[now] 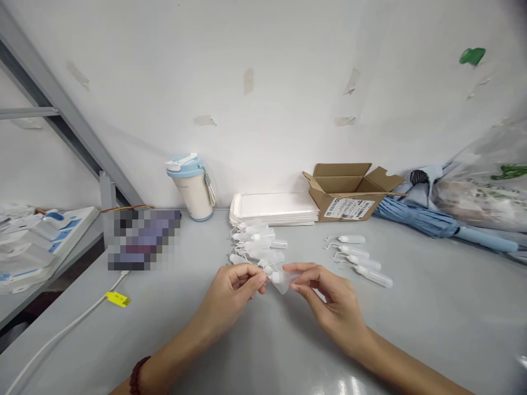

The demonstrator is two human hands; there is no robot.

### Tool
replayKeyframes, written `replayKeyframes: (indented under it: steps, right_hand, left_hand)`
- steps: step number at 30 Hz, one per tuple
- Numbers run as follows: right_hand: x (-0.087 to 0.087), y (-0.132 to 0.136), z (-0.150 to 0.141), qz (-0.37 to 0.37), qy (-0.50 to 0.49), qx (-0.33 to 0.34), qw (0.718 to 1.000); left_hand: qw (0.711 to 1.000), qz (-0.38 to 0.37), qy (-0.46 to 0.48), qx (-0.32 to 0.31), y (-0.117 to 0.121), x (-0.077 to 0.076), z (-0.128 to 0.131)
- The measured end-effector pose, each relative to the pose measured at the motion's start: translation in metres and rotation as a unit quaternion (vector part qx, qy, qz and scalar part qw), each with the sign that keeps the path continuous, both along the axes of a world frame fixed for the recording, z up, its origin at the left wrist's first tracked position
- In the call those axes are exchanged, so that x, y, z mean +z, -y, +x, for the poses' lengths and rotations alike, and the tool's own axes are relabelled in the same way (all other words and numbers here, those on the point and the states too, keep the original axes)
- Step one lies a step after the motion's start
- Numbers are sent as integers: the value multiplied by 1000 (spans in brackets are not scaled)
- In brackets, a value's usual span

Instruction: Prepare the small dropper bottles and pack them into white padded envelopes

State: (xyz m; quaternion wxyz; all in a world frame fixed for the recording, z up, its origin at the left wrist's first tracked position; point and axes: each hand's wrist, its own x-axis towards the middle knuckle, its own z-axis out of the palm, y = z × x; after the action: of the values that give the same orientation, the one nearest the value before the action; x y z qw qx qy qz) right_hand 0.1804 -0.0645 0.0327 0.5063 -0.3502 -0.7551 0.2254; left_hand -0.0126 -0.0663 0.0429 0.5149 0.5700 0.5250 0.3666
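Note:
Both of my hands meet at one small translucent squeeze bottle [284,278] above the front of the table. Its body is pinched between the thumb and fingers of my right hand [329,302]. At the bottle's tip end, my left hand [236,291] has thumb and forefinger pressed together; the exact spot they grip is hidden. Just behind lies a pile of similar bottles [259,247] with thin, bent white tips. To the right, several more bottles [366,262] lie spaced in a slanting row, tips pointing left.
A stack of white padded envelopes [275,208] and an open cardboard box [346,200] stand against the wall. Left of them are a lidded cup [191,189] and a blurred-out device [146,241] with a white cable [78,323]. A folded blue umbrella [420,216] lies right.

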Motion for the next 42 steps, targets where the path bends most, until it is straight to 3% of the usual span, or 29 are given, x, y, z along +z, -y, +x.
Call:
replayKeyframes:
  steps: [7, 11, 13, 17, 22, 25, 30, 33, 42]
  right_hand:
    - [-2, -14, 9, 37, 107, 20, 993]
    - [7, -46, 41, 119, 193, -100, 969]
    - [9, -64, 63, 124, 234, -160, 951]
    - [5, -90, 104, 57, 331, -222, 915]
    - [-3, -98, 124, -72, 369, -219, 900]
    - [-6, -99, 127, -101, 362, -204, 904]
    - [-12, -104, 130, -121, 371, -197, 899]
    - [-13, -106, 130, -123, 378, -197, 896]
    - [-12, -105, 127, -133, 366, -189, 901]
  left_hand:
    - [997, 66, -47, 6, -5, 4, -5]
    - [983, 134, -99, 79, -12, 11, -22]
    - [976, 152, -120, 97, -17, 13, -32]
    - [973, 165, -155, 53, -24, 12, -43]
    - [974, 163, -153, 37, -26, 6, -40]
    - [978, 150, -117, 85, -29, 4, -39]
    - [959, 151, -47, 235, -41, -4, -42]
    - [949, 156, -42, 272, -49, -10, -38]
    - [964, 178, -19, 199, -53, -15, -26]
